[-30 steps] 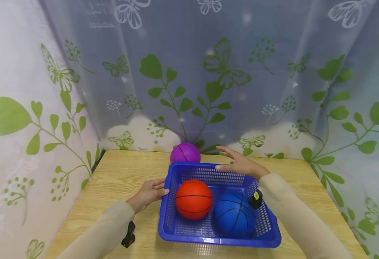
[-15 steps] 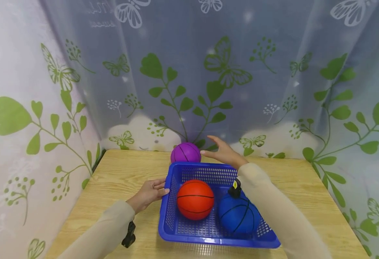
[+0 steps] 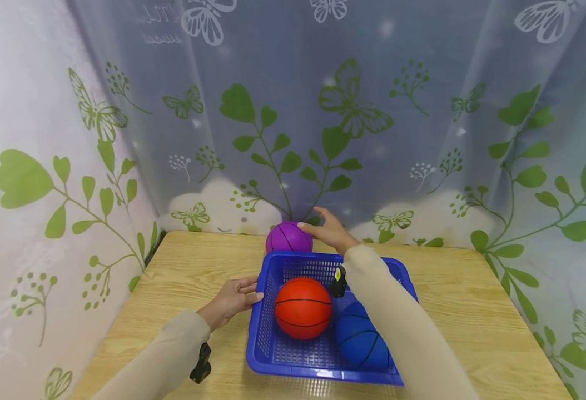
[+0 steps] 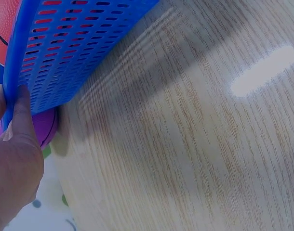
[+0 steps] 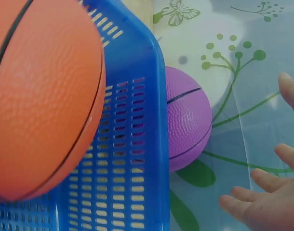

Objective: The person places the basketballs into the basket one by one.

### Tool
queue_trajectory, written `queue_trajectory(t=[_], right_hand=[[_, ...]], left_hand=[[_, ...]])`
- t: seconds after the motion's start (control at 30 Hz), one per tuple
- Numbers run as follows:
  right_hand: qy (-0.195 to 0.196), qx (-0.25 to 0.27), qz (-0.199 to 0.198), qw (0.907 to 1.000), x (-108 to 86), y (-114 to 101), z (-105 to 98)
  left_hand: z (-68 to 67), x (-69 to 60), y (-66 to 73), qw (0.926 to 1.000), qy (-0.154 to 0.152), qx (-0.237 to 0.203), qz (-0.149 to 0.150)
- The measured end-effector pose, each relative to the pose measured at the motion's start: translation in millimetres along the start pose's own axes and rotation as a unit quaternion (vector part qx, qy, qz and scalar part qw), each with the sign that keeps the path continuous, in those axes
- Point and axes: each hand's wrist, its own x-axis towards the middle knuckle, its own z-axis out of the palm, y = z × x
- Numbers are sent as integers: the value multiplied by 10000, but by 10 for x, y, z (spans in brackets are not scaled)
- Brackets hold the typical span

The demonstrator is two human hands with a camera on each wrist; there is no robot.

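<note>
A blue plastic basket [image 3: 323, 373] with slotted walls holds a red-orange ball [image 3: 303, 308] and a blue ball [image 3: 363, 339], both marked with black basketball lines. My left hand [image 3: 230, 300] pinches the basket's left rim; in the left wrist view the thumb and fingers [image 4: 22, 113] lie on either side of it. Behind the far rim sits a purple ball [image 3: 289, 237], partly hidden by the basket. Beside and above that ball is my right hand [image 3: 330, 229], fingers spread and holding nothing. The right wrist view shows its fingers [image 5: 267, 180] apart from the purple ball [image 5: 188, 120].
The basket stands on a light wood-grain table [image 3: 193, 261]. Around the table's back and sides hangs a curtain [image 3: 283, 139] printed with green leaves and butterflies. My right sleeve [image 3: 398, 311] passes over the basket's right part and covers some of the blue ball.
My right hand has moved left and away from me, from over the basket's far right to beside the purple ball. The blue ball has rolled slightly within the basket. My left hand stays put.
</note>
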Motion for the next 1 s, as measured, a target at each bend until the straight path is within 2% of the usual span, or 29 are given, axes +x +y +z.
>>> queue_trajectory(t=[0.23, 0.4, 0.57, 0.83, 1.0], right_hand=[[331, 420, 104, 9985, 95, -25, 104], [617, 356, 225, 9972, 160, 8, 185], [733, 18, 302, 9968, 185, 65, 273], [707, -1095, 56, 9915, 209, 136, 407], [665, -1206, -90, 9904, 216, 139, 431]], left_hand=[[2, 15, 14, 10000, 18, 37, -4], [3, 17, 13, 10000, 27, 17, -19], [1, 11, 0, 10000, -10, -15, 14], [-2, 25, -10, 10000, 47, 18, 20], [-8, 8, 8, 10000, 10, 30, -1]])
